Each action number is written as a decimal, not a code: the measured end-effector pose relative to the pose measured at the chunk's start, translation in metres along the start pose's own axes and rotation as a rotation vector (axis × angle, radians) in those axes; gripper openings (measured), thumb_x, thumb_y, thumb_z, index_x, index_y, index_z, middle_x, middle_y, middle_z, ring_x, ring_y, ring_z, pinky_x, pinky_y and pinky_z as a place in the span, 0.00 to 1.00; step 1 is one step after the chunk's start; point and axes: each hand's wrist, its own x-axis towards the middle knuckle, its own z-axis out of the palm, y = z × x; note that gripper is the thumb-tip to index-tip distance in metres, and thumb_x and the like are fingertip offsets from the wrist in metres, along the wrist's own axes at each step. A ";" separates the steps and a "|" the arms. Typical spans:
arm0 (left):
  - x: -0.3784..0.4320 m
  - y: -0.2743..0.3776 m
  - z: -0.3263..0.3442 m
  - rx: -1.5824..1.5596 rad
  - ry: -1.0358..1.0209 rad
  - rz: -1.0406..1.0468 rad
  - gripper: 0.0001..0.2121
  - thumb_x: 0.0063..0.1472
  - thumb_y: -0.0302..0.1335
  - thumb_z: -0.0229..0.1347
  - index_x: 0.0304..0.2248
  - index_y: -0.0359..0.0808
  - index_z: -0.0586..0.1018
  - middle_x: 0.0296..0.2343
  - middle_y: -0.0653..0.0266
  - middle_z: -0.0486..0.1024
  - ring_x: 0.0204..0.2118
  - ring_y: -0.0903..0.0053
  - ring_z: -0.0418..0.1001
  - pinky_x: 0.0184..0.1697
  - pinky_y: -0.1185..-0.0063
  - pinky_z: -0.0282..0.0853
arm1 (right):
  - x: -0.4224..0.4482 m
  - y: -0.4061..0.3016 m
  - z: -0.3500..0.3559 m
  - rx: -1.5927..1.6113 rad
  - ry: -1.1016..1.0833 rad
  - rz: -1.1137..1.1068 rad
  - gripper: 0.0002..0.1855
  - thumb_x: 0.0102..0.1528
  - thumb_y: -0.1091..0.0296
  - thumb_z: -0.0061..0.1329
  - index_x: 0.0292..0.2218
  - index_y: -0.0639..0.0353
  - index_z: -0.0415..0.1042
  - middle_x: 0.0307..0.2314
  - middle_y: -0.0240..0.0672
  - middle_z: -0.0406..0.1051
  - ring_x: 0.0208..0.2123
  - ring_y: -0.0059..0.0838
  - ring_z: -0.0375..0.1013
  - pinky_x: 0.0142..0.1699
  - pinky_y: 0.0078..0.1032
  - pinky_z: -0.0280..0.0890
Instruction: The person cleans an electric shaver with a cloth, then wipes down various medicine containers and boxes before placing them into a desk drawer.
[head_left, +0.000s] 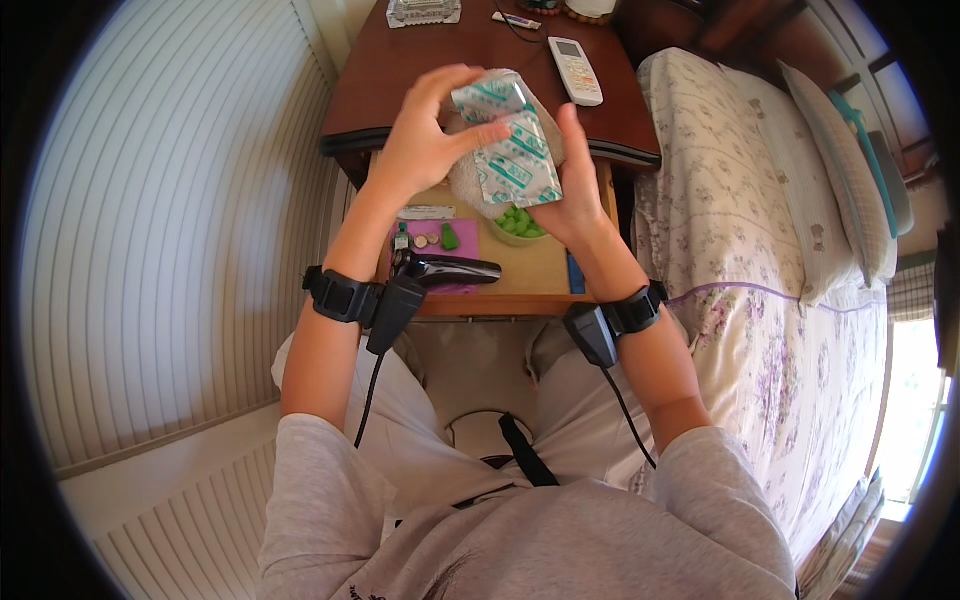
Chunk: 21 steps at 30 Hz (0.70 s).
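Two foil sachets with green printing (517, 161) lie overlapped on a grey-beige towelling cloth (469, 184), raised above an open wooden drawer. My left hand (420, 142) grips them from the left, its thumb pressed on the sachets and its fingers round the cloth's far edge. At the right side, my right hand (576, 195) holds the cloth and the sachets' lower corner, its thumb pointing up. Its other fingers are hidden behind the bundle. Below, in the drawer (525, 274), a bowl of green pieces (517, 225) is partly covered by the cloth.
The drawer also holds a black electric shaver (457, 270), a purple cloth (461, 232), a small green bottle (402, 236) and coins (427, 240). On the cabinet top (360, 97) are a white remote control (575, 71) and a glass ashtray (424, 11). A bed (765, 337) stands right, a slatted panel (172, 225) left.
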 end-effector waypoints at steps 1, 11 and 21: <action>-0.004 0.001 0.004 -0.197 -0.154 -0.197 0.31 0.40 0.33 0.61 0.45 0.34 0.62 0.41 0.62 0.63 0.45 0.74 0.60 0.48 0.78 0.53 | -0.001 -0.002 -0.002 -0.002 0.002 0.000 0.25 0.53 0.49 0.30 0.44 0.60 0.59 0.39 0.34 0.64 0.40 0.29 0.65 0.45 0.29 0.59; -0.006 0.008 0.006 -0.334 -0.126 -0.005 0.21 0.47 0.28 0.56 0.43 0.37 0.67 0.39 0.67 0.67 0.40 0.81 0.64 0.46 0.82 0.57 | 0.001 0.001 -0.014 0.114 0.031 0.067 0.18 0.56 0.60 0.28 0.44 0.59 0.60 0.39 0.35 0.64 0.40 0.28 0.65 0.45 0.26 0.60; 0.006 0.012 -0.012 -0.781 0.053 -0.395 0.11 0.53 0.29 0.50 0.35 0.33 0.71 0.32 0.66 0.71 0.35 0.82 0.67 0.40 0.81 0.61 | 0.007 -0.027 -0.027 0.208 0.088 -0.167 0.22 0.51 0.56 0.31 0.43 0.60 0.60 0.42 0.37 0.60 0.46 0.35 0.57 0.52 0.35 0.48</action>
